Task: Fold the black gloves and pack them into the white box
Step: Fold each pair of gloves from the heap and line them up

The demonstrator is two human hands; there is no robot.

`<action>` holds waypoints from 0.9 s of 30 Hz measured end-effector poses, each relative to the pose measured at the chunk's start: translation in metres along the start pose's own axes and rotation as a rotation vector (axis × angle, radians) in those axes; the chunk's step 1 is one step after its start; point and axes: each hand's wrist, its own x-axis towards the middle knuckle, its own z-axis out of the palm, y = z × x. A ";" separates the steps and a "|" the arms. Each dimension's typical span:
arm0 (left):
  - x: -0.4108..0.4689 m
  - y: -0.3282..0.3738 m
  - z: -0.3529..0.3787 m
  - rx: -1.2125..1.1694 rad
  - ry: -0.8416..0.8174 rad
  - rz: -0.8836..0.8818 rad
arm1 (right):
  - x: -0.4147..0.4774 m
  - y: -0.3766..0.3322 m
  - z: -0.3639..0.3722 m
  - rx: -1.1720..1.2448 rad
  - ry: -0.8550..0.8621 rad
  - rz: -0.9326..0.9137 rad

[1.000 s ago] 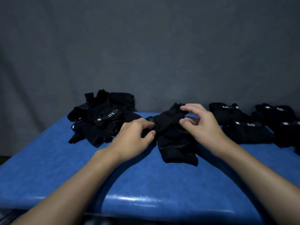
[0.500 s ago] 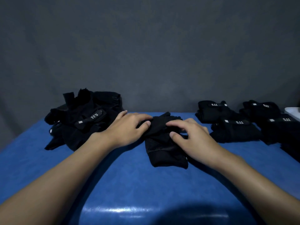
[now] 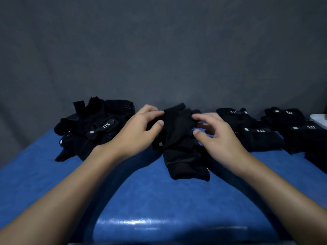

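Note:
A pair of black gloves [image 3: 180, 144] lies in the middle of the blue table [image 3: 141, 200], cuffs toward me, finger ends raised at the far side. My left hand [image 3: 139, 131] grips the gloves' left upper part, thumb on top. My right hand [image 3: 215, 137] hovers at their right side with fingers curled, fingertips touching the fabric. A heap of loose black gloves [image 3: 92, 128] sits at the left. Several folded black gloves [image 3: 256, 135] with 5.11 labels lie in rows at the right. A corner of the white box [image 3: 319, 119] shows at the right edge.
A dark grey cloth backdrop [image 3: 159, 50] hangs close behind the table's far edge. The table's glossy front edge [image 3: 141, 223] is near me. Bare blue surface lies between my forearms.
My hands have lifted the gloves' finger ends up and back from the table. My right hand has loosened and moved a little to the right. The camera view has shifted slightly.

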 end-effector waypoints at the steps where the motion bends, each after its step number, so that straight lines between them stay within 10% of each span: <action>1: -0.001 0.004 -0.003 -0.031 0.038 0.015 | 0.001 -0.002 -0.002 0.080 -0.001 0.006; 15: -0.016 0.027 -0.005 -0.224 0.198 0.079 | 0.001 -0.009 -0.009 0.378 -0.067 0.154; 27: -0.029 0.031 0.005 -0.287 0.007 -0.277 | 0.012 0.013 -0.018 -0.009 -0.081 0.139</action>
